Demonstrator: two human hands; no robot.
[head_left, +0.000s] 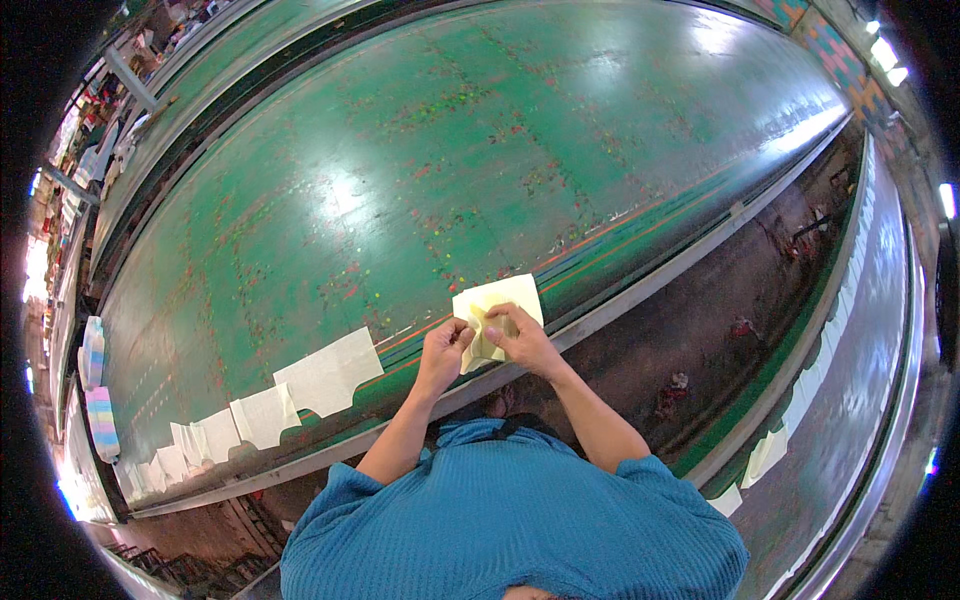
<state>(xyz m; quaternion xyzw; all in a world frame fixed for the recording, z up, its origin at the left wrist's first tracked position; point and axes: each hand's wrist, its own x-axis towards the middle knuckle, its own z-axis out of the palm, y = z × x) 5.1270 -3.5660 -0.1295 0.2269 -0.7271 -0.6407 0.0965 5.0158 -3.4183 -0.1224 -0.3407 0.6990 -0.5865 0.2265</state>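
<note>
Left hand (446,348): pinched thin, pale-yellow, fabric-like sheets (497,291).
Right hand (526,341): curled against them, grip unclear.
Long green counter (420,190): a light touch there looked wisest against creasing.

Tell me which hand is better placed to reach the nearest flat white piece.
Probably the left hand: the white piece lies to its left on the green table. The right hand is farther off, and both touch the pale yellow material.
</note>
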